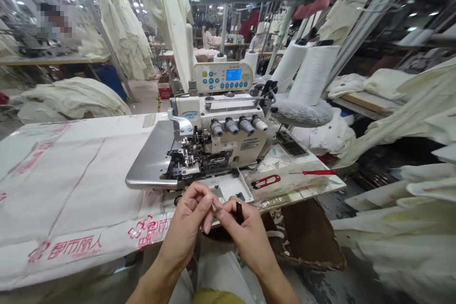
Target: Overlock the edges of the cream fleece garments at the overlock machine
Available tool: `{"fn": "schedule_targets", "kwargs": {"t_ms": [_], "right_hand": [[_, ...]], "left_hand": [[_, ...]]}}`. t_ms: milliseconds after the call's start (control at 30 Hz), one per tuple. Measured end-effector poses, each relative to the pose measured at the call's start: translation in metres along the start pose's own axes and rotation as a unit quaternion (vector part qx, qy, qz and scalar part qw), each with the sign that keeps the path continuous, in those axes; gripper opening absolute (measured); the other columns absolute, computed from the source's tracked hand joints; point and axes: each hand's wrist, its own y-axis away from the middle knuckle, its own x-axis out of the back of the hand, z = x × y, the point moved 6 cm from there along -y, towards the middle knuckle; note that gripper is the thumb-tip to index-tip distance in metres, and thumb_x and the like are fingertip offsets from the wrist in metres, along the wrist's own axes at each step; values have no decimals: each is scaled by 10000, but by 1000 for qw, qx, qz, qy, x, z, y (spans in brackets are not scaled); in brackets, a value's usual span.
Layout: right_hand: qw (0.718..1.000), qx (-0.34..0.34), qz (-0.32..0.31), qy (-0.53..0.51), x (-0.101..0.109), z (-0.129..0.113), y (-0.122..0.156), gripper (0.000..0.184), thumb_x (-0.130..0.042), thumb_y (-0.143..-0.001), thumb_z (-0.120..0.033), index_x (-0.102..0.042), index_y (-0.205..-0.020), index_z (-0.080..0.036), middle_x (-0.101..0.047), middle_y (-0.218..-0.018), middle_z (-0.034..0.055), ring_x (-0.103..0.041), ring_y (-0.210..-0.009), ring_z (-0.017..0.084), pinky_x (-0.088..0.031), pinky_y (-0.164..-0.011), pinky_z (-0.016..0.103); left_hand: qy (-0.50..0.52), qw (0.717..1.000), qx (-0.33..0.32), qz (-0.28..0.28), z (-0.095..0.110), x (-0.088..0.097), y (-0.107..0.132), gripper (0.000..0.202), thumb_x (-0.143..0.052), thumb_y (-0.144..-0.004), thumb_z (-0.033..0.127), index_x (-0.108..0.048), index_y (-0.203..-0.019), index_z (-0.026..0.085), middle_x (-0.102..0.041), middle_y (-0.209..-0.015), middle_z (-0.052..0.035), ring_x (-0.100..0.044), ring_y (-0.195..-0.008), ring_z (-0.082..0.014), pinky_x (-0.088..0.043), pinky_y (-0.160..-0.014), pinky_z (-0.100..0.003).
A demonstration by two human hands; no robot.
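My left hand (194, 209) and my right hand (242, 223) meet fingertip to fingertip in front of the sewing machine, above the table's front edge. Both are closed in a pinch. A tiny pale bit shows between the fingertips, too small to name. Against the fingers of my right hand lies a short dark object (239, 212), its kind unclear and most of it hidden. Just beyond the hands stands a white overlock sewing machine (221, 128) with its front cover (231, 185) folded down and its loopers exposed. Its needle area holds no fabric.
Red thread snips (266, 181) and a red-handled screwdriver (318, 172) lie right of the machine. Large white thread cones (313, 76) stand behind. White printed sheeting (89, 190) covers the table at left. A brown cloth bin (313, 235) hangs below right. Pale garments hang around; a person sits far left.
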Motion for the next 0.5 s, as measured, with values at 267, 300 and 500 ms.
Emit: {"fn": "schedule_targets", "kwargs": {"t_ms": [267,300,500], "right_hand": [[995,74,26,-59,21,-22,8,291,-677,-765,-370,-699,-1031,-255,-510,-707,-21,-450,-608,91,-367,-571,213],[995,78,14,-67,19,-23,7,346,-687,-760,-375,-677,-1091,-276,-505,-707,-23,-452,-620,94,-378,-589,216],[968,17,-58,-242,-2,-16,1,128,-666,-786,-340,-732,-814,-234,-505,-641,-34,-570,-559,99,-455,-587,249]], "left_hand": [[-7,1000,6,28,3,-6,17,325,-705,-746,422,-508,-827,176,-518,-544,59,-425,-449,-47,-356,-505,-161],[2,999,9,36,3,-7,16,377,-726,-724,422,-504,-918,187,-509,-526,71,-418,-445,-47,-352,-509,-158],[-18,999,34,24,-8,-10,11,571,-722,-738,396,-377,-1147,197,-549,-543,66,-414,-452,-49,-342,-514,-153]]}}
